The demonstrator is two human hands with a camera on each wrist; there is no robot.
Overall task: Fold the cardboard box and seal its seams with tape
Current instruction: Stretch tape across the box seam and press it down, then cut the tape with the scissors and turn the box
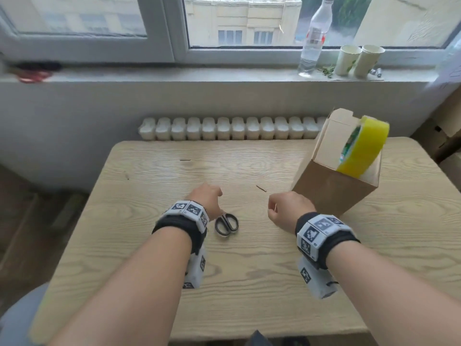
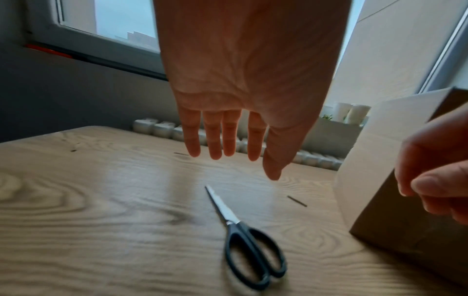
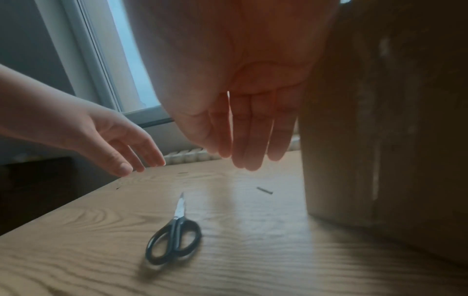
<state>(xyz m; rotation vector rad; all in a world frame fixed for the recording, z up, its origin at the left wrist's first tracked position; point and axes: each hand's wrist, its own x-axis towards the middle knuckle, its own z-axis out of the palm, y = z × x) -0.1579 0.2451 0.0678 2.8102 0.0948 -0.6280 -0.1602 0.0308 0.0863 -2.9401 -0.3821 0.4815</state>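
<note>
A brown cardboard box (image 1: 334, 191) stands upright on the right of the wooden table (image 1: 149, 283), its top flaps up. A yellow tape roll (image 1: 364, 148) leans in the open top. Black-handled scissors (image 1: 226, 224) lie closed between my hands, also seen in the wrist views (image 2: 250, 246) (image 3: 174, 238). My left hand (image 1: 207, 196) hovers above the scissors with straight, relaxed fingers (image 2: 215, 138), holding nothing. My right hand (image 1: 287, 208) hangs just left of the box (image 3: 385, 130), fingers (image 3: 253, 140) extended downward, empty.
A radiator (image 1: 232, 128) runs behind the table's far edge. On the windowsill stand a clear bottle (image 1: 314, 38) and two paper cups (image 1: 359, 59). Small dark scraps (image 1: 261, 188) lie on the tabletop. More cardboard stands at the far right.
</note>
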